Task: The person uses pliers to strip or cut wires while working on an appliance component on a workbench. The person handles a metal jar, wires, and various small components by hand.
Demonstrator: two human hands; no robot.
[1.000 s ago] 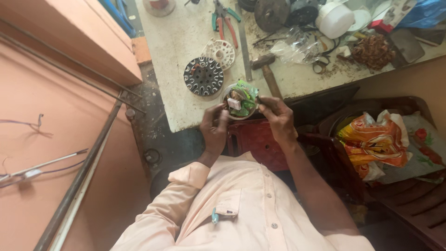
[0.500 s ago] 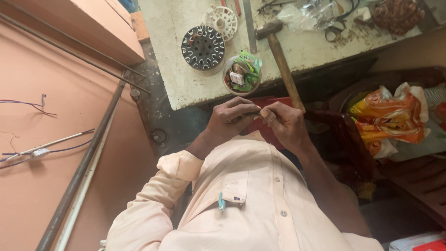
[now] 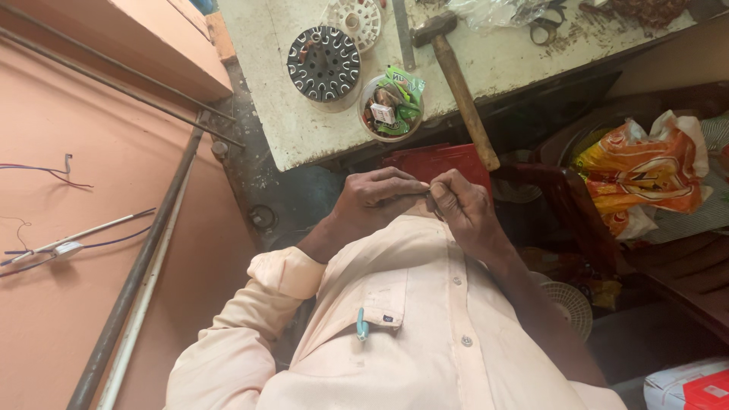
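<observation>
A small round bowl point(image 3: 391, 108) is sitting near the front edge of the pale workbench point(image 3: 304, 140), holding a crumpled green packet point(image 3: 405, 89), a small white part and other bits too jumbled to sort out. Just to its left a dark round motor core point(image 3: 323, 64) is lying flat with its ring of slots facing up, and a white slotted disc point(image 3: 354, 17) is being cut off by the top edge of the picture. A wooden-handled hammer point(image 3: 454, 74) is lying diagonally, its handle end overhanging the bench edge above a red box point(image 3: 433, 161). An orange and white plastic bag point(image 3: 642, 178) is slumping on the dark chair at the right; what is inside it cannot be seen. Below the bench, close to the chest, the left hand point(image 3: 376, 200) and right hand point(image 3: 462, 206) are meeting fingertip to fingertip, both curled inward with knuckles raised. They are pinching a tiny object point(image 3: 427, 193) between them, and it is too small and too covered by the fingers to identify. Both wrists are bending in toward the peach shirt.
</observation>
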